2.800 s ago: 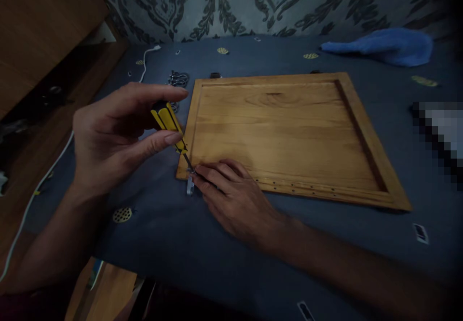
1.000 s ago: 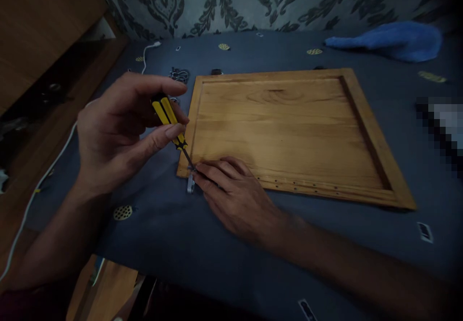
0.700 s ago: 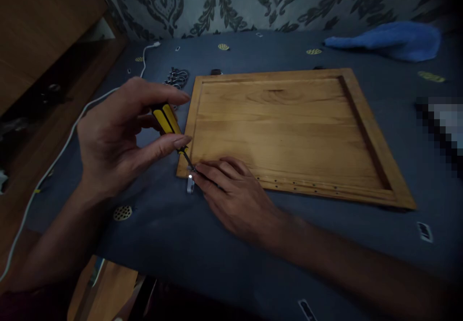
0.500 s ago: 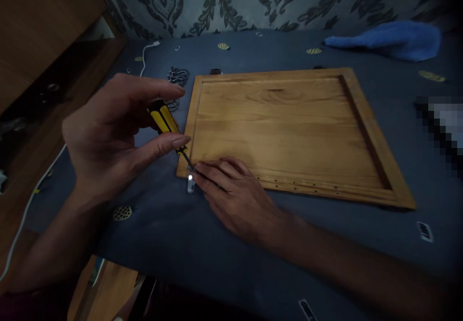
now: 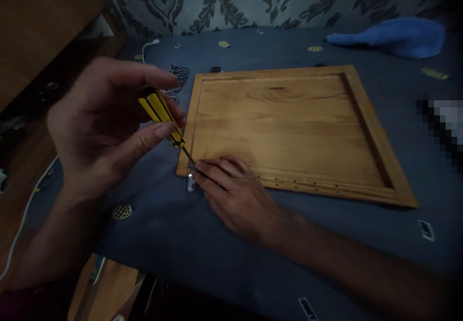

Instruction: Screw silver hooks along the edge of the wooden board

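A small screwdriver [image 5: 161, 113] with a yellow and black handle slants down to the right, held between the thumb and fingers of my left hand [image 5: 97, 113]. Its index finger is lifted off the handle. The shaft's tip meets a small shiny metal fitting [image 5: 191, 183] at the near left corner of a framed wooden panel [image 5: 282, 128]. Beside the tip, my right hand [image 5: 235, 191] lies over the panel's near edge, its thumb and index fingertips closed against the fitting. Those fingers hide part of the fitting and any screw there.
Behind the panel's left side lies a pile of metal pieces [image 5: 180, 75]. A white cable [image 5: 150, 45] is at the back left, and a blue cloth [image 5: 394, 39] at the back right. Several small holes run along the panel's near rail. A blurred-out object [image 5: 446, 118] is at far right.
My left hand has shifted left and slightly up, its fingers moving around the screwdriver handle, which tilts a little more to the left. My right hand stays where it was.
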The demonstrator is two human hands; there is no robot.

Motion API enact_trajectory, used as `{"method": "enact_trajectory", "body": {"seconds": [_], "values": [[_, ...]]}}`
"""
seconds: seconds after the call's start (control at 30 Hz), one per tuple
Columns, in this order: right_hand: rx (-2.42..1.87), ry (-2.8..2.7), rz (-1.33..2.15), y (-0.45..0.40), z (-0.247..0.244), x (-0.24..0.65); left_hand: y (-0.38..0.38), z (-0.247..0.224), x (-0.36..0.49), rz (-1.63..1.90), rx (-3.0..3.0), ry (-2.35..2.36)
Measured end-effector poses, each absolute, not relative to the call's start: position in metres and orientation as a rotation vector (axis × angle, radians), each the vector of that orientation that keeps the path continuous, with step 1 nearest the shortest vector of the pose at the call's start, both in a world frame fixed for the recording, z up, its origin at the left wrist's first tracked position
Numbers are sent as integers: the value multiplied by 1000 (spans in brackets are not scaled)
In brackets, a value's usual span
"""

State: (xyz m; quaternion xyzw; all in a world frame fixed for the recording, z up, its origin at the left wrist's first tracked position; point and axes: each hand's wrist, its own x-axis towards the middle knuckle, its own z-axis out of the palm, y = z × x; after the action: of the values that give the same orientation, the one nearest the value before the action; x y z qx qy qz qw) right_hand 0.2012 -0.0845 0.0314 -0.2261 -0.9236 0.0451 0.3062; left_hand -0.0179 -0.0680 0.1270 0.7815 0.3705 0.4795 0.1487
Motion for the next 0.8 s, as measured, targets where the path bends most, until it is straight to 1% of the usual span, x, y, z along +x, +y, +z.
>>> {"method": "enact_trajectory", "body": {"seconds": [0.1, 0.23, 0.3, 0.47, 0.8], "values": [[-608, -2455, 118, -84, 31, 202, -69, 127, -18, 1452, 2219, 1096], [-613, -2472, 134, -84, 31, 202, -70, 128, -17, 1380, 2194, 1141], [-611, -2468, 142, -85, 31, 201, -70, 128, -16, 1353, 2218, 1089], [-618, -2474, 140, -85, 32, 201, -67, 127, -13, 1411, 2204, 1023], [-629, -2466, 101, -85, 32, 200, -67, 125, -14, 1369, 2325, 1016]]}}
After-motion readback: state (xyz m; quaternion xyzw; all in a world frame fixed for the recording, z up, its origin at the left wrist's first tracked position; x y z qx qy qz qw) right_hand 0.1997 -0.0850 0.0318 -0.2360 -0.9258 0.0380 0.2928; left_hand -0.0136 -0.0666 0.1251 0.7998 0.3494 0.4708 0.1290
